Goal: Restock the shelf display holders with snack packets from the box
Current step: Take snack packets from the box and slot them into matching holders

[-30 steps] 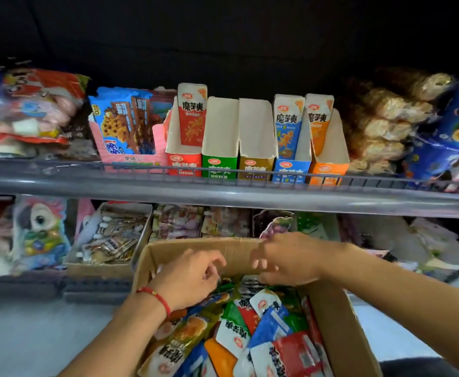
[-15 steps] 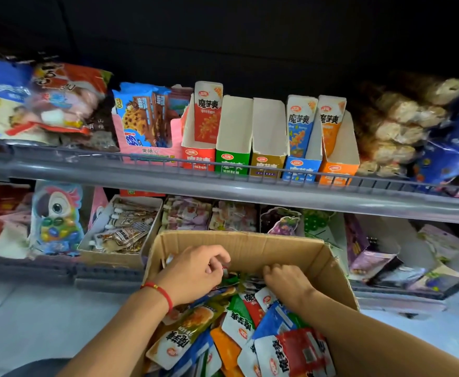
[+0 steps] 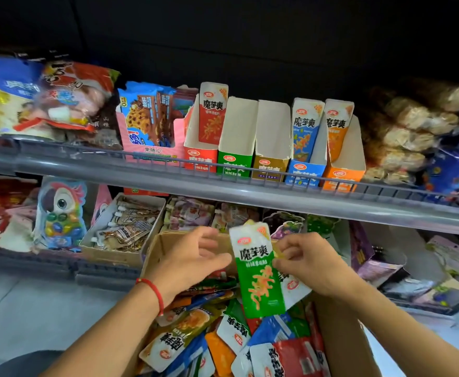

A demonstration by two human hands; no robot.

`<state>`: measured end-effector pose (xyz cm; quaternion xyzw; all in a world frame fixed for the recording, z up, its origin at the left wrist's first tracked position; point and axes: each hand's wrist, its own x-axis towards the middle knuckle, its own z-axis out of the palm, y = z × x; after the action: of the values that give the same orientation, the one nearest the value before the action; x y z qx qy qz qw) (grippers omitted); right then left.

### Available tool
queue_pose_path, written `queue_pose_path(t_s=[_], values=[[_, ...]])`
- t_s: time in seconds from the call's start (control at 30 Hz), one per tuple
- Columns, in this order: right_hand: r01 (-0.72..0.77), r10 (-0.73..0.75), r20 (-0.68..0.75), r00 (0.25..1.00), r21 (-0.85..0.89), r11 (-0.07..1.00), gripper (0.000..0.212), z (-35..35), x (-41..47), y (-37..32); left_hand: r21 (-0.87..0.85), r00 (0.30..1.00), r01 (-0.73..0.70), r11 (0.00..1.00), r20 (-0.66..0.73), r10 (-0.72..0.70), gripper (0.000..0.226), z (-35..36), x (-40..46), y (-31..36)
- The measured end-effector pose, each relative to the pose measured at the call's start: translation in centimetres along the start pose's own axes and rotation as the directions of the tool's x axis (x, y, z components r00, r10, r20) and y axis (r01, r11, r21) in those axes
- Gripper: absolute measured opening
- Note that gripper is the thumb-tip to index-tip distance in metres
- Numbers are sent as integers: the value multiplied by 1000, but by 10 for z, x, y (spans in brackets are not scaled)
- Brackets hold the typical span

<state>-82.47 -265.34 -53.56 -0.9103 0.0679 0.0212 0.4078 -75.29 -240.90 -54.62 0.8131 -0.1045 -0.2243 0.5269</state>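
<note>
A: Two hands over the open brown cardboard box — what are they doing?

B: The right hand pinches a green-and-white snack packet upright above the loose packets. The left hand sits just beside it, fingers loosely spread, holding nothing.

A: And the holders?

B: Five cardboard display holders on the grey shelf; the green holder stands second from left.

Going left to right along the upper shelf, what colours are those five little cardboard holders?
Red holder → green holder → brown-gold holder → blue holder → orange holder.
</note>
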Motion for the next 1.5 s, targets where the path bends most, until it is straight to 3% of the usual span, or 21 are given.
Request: queue_pose_path(t_s=[0.07, 0.13, 0.2, 0.43, 0.67, 0.77, 0.87, 0.97, 1.03, 1.1, 1.17, 1.23, 1.3, 1.37, 1.5], values=[[-118, 83, 106, 991, 387, 915, 5, 0, -8, -6, -272, 989, 78, 959, 145, -39, 60, 12, -6, 0], [-207, 139, 164, 977, 543, 814, 12, 4, -12, -9, -405, 980, 117, 907, 195, -40, 48, 25, -8, 1], [-226, 168, 153, 974, 598, 769, 14, 10, -12, -9, -420, 991, 96, 902, 125, -47, 42, 32, -8, 2], [-167, 162, 65, 985, 620, 767, 18, 11, -11, -6, -477, 997, 10, 879, -62, -45, 41, 31, -2, 7], [-23, 172, -194, 966, 596, 803, 15, -10, -15, 4, -435, 962, -31, 900, -258, -91, 37, 12, 1, 12], [-7, 141, -169, 975, 617, 787, 18, -18, -20, 6, -506, 972, 32, 862, -183, -144, 34, 13, -5, 15], [-22, 86, -118, 989, 459, 888, 17, -16, -22, 5, -596, 983, 117, 795, -42, -177, 32, 20, -9, 19], [10, 52, -157, 986, 369, 930, 20, -8, -20, 6, -579, 985, 95, 810, -63, -160, 31, 26, -10, 21], [0, 68, -124, 990, 483, 875, 11, -8, -20, 4, -510, 980, 38, 859, -149, -132, 32, 27, -10, 20], [-67, 74, 19, 997, 681, 730, 12, -16, -22, 2, -480, 972, 13, 877, -198, -123, 31, 26, -10, 19], [-117, -61, 178, 982, 832, 543, 38, -27, -27, 2, -474, 969, 13, 880, -211, -128, 30, 22, -9, 18], [-84, -211, 209, 955, 872, 483, 62, -34, -32, -2, -464, 969, 18, 886, -211, -130, 30, 20, -10, 17], [37, -169, 98, 981, 758, 651, 54, -31, -35, -4, -449, 969, 23, 893, -208, -130, 31, 19, -11, 17], [136, -88, -118, 989, 507, 851, 31, -26, -35, -11, -442, 970, 29, 896, -204, -132, 30, 19, -12, 18], [157, -90, -279, 956, 227, 961, 23, -29, -19, -15, -416, 969, 24, 909, -212, -123, 32, 19, -14, 20]])
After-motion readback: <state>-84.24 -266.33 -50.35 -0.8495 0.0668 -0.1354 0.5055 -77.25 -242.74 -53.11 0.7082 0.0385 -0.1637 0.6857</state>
